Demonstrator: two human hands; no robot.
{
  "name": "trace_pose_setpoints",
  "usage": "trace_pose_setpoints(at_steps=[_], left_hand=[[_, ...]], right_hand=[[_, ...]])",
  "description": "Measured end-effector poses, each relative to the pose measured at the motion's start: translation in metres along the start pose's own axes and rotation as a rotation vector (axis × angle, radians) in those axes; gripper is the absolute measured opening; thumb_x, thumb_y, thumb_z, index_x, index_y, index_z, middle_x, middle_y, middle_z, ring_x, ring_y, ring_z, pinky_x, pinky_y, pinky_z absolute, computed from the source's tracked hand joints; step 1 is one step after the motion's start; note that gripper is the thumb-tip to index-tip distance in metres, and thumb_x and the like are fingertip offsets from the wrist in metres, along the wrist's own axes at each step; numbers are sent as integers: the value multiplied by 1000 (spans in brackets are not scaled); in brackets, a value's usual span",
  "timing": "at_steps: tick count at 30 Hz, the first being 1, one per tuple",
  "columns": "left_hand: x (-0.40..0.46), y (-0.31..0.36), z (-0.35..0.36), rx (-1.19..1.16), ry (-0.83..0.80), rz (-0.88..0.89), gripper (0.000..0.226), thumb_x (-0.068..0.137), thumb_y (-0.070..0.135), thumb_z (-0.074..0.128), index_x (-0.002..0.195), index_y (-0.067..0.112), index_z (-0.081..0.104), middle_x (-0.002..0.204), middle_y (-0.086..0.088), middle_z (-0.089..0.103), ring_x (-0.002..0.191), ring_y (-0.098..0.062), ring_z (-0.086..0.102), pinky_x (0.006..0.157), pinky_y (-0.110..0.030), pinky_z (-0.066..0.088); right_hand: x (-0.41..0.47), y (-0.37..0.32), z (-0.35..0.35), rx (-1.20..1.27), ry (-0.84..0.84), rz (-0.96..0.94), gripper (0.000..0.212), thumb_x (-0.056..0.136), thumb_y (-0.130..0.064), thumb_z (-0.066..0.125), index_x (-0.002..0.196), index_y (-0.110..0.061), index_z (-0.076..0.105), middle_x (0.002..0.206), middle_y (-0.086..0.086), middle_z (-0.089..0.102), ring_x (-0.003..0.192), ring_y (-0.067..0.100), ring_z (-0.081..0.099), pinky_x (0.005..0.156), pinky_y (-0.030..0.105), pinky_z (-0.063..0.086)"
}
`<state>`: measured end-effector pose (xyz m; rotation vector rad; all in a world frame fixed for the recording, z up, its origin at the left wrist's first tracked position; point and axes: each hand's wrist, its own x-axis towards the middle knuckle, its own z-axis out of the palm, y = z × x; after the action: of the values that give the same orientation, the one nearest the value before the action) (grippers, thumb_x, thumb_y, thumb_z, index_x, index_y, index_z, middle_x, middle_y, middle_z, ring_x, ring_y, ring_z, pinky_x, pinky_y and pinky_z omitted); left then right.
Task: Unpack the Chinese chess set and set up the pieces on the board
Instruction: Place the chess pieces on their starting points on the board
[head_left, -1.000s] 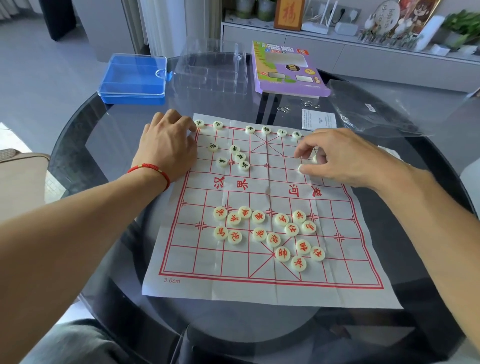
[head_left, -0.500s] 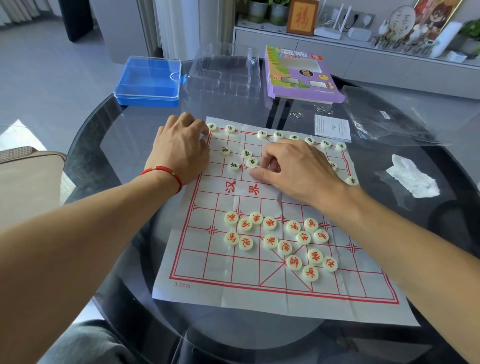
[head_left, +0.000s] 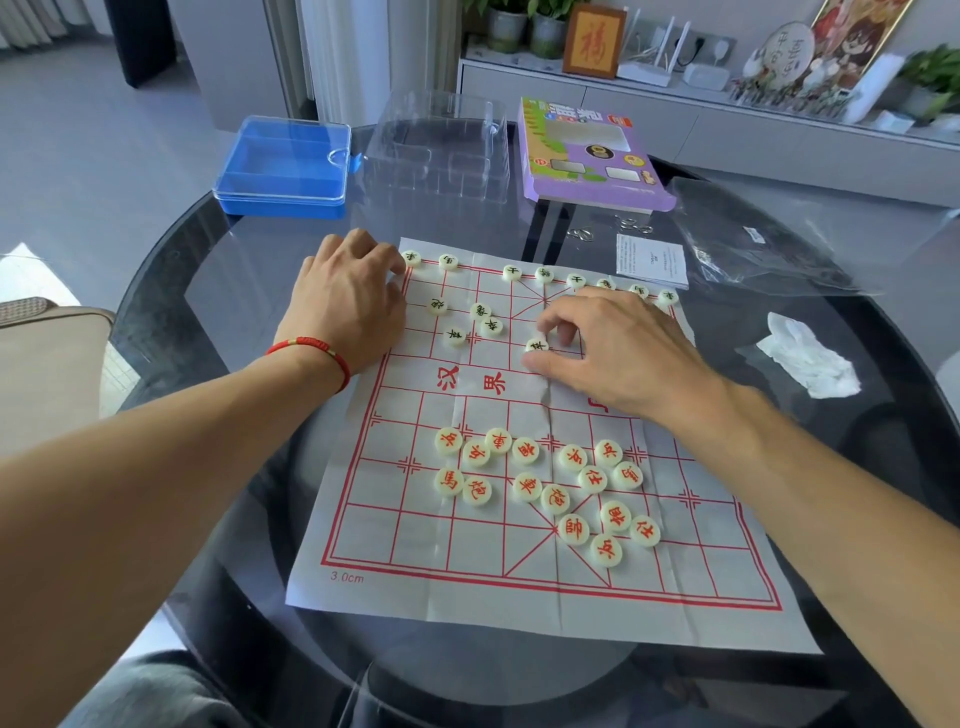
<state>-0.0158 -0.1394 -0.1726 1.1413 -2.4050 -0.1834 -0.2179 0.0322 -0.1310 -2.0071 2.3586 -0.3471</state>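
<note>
**Placing the dark pieces, one pawn in hand**

Pinching a dark-lettered piece (head_left: 536, 345) between thumb and forefinger, the right hand (head_left: 618, 353) sits just above centre frame, over the far half of the board (head_left: 467, 561). The piece reads as a soldier, touching or just off the sheet near the river text, at the top of the middle file. The left hand (head_left: 348, 306) rests knuckles-up on the board's upper-left edge, fingers curled under; whether they grip anything I cannot tell, though it seems to pin the paper flat.

Along the top edge runs the back row (head_left: 544, 274), mostly seated. Four loose dark pieces (head_left: 480, 312) lie upper left of centre. The red pieces (head_left: 524, 486) huddle unsorted in the lower middle.

To do this step well, set the disc squarely on a line crossing, not inside a square, and lift rather than drag so the creased sheet stays put. Keep the heel of the hand clear of the seated row.

Beyond the board, a blue box (head_left: 283, 163), clear tray (head_left: 436, 150) and purple box (head_left: 587, 150) line the table's (head_left: 171, 291) top.
</note>
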Motion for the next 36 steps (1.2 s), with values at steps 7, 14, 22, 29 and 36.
trace_pose_setpoints(at_steps=[7, 14, 22, 29, 36], left_hand=[[0, -1, 0, 1, -2, 3, 30, 101, 29, 53, 127, 17, 63, 130, -9, 56, 115, -30, 49, 96, -43, 46], [0, -1, 0, -4, -1, 6, 29, 101, 29, 52, 126, 18, 63, 130, -8, 56, 115, -30, 49, 94, -44, 47], [-1, -1, 0, -3, 1, 8, 28, 101, 27, 51, 125, 17, 64, 129, -9, 57, 114, -30, 49, 94, -44, 47], [-1, 0, 0, 1, 1, 8, 29, 102, 27, 50, 126, 17, 63, 129, -9, 57, 113, -30, 49, 93, -42, 46], [-1, -1, 0, -1, 3, 7, 29, 102, 26, 50, 126, 18, 63, 128, -7, 56, 113, -28, 49, 92, -41, 46]], right_hand=[[1, 2, 1, 52, -2, 11, 15, 91, -38, 70, 103, -29, 72, 94, -12, 63, 91, 12, 59, 84, 36, 52], [-2, 5, 0, 11, 9, 13, 29, 90, -48, 69, 109, -27, 68, 100, -9, 64, 96, 15, 59, 85, 37, 51], [-1, 6, 0, 46, 14, 19, 20, 91, -42, 71, 102, -26, 71, 98, -9, 64, 93, 11, 61, 84, 33, 50], [0, 3, -4, 89, 51, 7, 31, 90, -46, 70, 111, -24, 68, 95, -10, 64, 91, 13, 59, 84, 37, 51], [33, -31, 2, -25, 30, -41, 41, 88, -63, 64, 99, -24, 68, 98, -8, 61, 91, 16, 58, 77, 35, 49]])
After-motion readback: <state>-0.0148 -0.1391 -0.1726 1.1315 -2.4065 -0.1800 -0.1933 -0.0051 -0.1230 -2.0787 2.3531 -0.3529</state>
